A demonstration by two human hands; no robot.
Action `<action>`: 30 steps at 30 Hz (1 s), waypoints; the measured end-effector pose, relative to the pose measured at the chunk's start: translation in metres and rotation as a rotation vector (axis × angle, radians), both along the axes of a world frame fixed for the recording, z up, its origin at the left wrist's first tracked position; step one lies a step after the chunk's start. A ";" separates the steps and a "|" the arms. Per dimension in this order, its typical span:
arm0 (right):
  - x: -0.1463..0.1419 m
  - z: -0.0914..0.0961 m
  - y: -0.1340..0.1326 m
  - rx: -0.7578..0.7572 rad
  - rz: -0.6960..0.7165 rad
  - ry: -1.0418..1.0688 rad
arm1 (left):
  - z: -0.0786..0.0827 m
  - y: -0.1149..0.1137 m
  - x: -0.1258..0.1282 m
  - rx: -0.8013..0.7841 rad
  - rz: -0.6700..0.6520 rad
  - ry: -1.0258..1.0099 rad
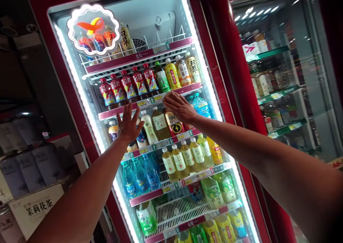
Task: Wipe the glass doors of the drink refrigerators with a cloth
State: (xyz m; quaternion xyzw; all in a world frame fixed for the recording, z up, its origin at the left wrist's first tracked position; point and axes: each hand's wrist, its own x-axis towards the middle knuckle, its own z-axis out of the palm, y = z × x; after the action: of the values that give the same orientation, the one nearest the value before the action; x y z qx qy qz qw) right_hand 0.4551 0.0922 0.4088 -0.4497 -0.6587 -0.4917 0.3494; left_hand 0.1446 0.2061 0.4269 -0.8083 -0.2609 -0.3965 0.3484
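Glass door (160, 18) of the red drinks fridge (66, 103): looks shut, sitting flush in its frame as far as I can judge. Both hands are on it, nothing gripped.

- Left hand (129, 123): open, fingers spread, palm flat on the glass at third-shelf height, in front of the pale tea bottles (150, 127).
- Right hand (179, 106): open, fingers together, flat on the glass over the price rail (144, 102) under the red-label bottles (128, 85), just beside a blue bottle (200, 105).

Status, my read: contact with the glass, nothing more. The door is not open and neither hand has a bottle; the stock sits in rows behind the glass. No handle in view (could be outside the shot), so I can't tell which edge swings.

Inside, lower down: yellow-green tea bottles (184, 157), blue water bottles (140, 175), a wire shelf (182, 207) partly bare. Lit round sticker (93, 29) at the door's top left.

Around: second fridge (270, 75) to the right, well apart from both hands. Cardboard box (34, 207) with printed characters at lower left.
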 end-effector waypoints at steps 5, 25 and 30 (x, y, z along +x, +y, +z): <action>0.022 0.005 -0.007 0.010 -0.011 0.022 | -0.006 0.002 0.002 0.019 -0.012 -0.029; 0.096 -0.015 -0.032 0.033 0.000 -0.008 | -0.022 0.008 0.006 0.115 0.025 -0.085; 0.112 -0.009 -0.035 0.151 -0.018 0.133 | -0.024 0.008 0.007 0.114 0.020 -0.097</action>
State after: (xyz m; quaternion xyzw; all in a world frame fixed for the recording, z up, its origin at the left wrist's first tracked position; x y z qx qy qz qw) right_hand 0.5669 0.0571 0.3995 -0.4596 -0.5911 -0.5123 0.4206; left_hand 0.1514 0.2139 0.4028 -0.7642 -0.2624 -0.4461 0.3848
